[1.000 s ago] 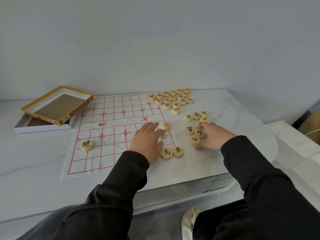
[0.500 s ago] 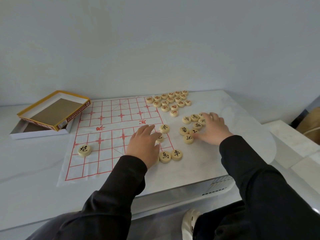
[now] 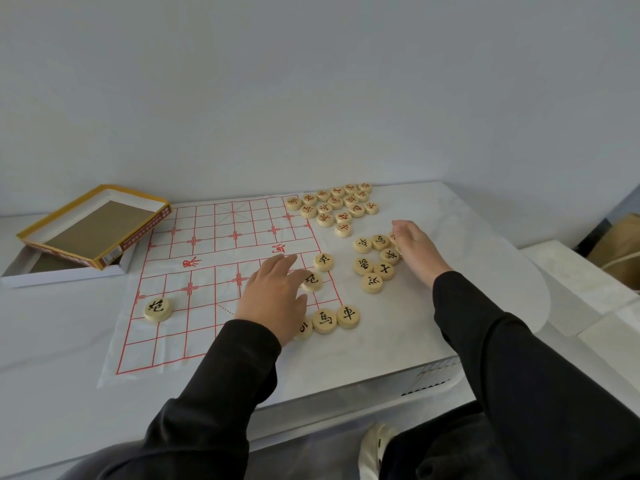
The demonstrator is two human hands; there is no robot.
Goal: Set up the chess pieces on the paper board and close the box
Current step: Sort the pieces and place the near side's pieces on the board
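wooden black-lettered pieces (image 3: 373, 263) lie loose on the white surface (image 3: 415, 327) just right of the paper board (image 3: 214, 265), where a few already sit. the left hand (image 3: 273, 299) rests flat, fingers spread, on the board's right side beside a piece (image 3: 311, 281); the right hand (image 3: 417, 249) curls at the loose pieces, its grip hidden. the box (image 3: 86, 233) lies open far left.

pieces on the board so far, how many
6: a cannon on the left; a second cannon and a soldier at the left hand's fingertips; chariot, horse and a half-covered piece along the near edge. The hand may hide more.
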